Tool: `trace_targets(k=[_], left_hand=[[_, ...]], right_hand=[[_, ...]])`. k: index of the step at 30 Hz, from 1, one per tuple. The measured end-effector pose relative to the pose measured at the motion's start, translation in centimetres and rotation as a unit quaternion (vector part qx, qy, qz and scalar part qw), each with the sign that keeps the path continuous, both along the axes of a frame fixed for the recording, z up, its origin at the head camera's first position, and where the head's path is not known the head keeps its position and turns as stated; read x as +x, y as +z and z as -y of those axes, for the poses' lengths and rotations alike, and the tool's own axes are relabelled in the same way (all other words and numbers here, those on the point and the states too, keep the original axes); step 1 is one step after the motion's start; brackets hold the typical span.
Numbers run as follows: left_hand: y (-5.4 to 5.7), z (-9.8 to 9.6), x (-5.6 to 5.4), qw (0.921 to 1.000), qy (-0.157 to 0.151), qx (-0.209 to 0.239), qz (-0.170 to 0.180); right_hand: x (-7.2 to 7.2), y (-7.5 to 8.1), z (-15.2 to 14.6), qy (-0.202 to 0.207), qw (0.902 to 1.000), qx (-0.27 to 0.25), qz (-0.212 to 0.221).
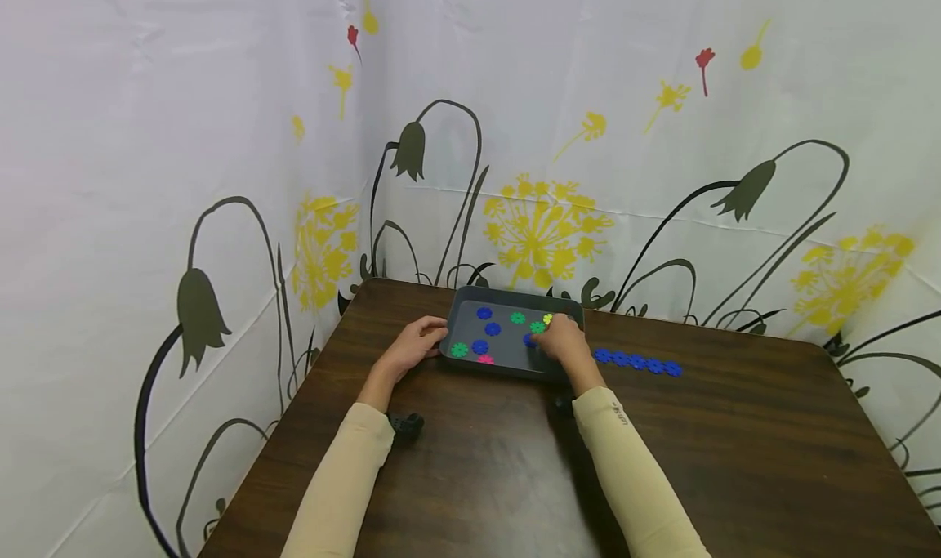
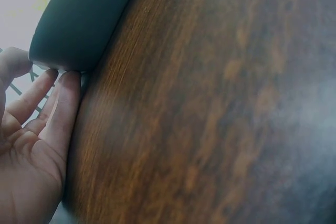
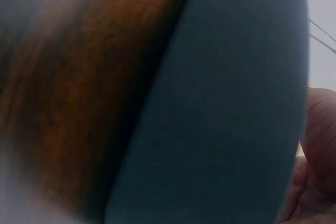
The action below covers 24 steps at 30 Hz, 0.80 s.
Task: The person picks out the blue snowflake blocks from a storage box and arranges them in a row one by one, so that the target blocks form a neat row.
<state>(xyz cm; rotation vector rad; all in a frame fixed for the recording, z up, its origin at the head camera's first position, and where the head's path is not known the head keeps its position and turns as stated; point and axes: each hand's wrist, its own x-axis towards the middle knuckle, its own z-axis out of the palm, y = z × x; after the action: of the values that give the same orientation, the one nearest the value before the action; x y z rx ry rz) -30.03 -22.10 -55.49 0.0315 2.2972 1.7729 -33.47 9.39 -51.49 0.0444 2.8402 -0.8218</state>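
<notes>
A grey tray holds several flower-shaped plastic pieces. Blue pieces, green pieces, a pink piece and a yellow piece lie inside. My left hand is at the tray's left end, and its fingertips touch the outer wall. Inside the right part of the tray, my right hand points downward, fingertips right at a blue flower-shaped piece. The tray wall hides those fingers in the right wrist view; I cannot tell whether they pinch the piece.
On the brown wooden table, a row of blue flower pieces stretches rightward from the tray's right side. Behind the table hangs a white curtain with printed flowers. A black wrist device sits under the left wrist.
</notes>
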Motion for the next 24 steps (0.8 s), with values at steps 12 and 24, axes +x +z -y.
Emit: trace_targets(k=[12, 24], left_hand=[[0.1, -0.1, -0.1, 1.0000, 0.000, -0.001, -0.001], [0.0, 0.1, -0.1, 1.0000, -0.005, -0.002, -0.003]], right_hand=[[-1.9, -2.2, -0.6, 0.008, 1.0000, 0.001, -0.005], [-0.4, -0.9, 0.2, 0.012, 0.9993, -0.034, -0.007]])
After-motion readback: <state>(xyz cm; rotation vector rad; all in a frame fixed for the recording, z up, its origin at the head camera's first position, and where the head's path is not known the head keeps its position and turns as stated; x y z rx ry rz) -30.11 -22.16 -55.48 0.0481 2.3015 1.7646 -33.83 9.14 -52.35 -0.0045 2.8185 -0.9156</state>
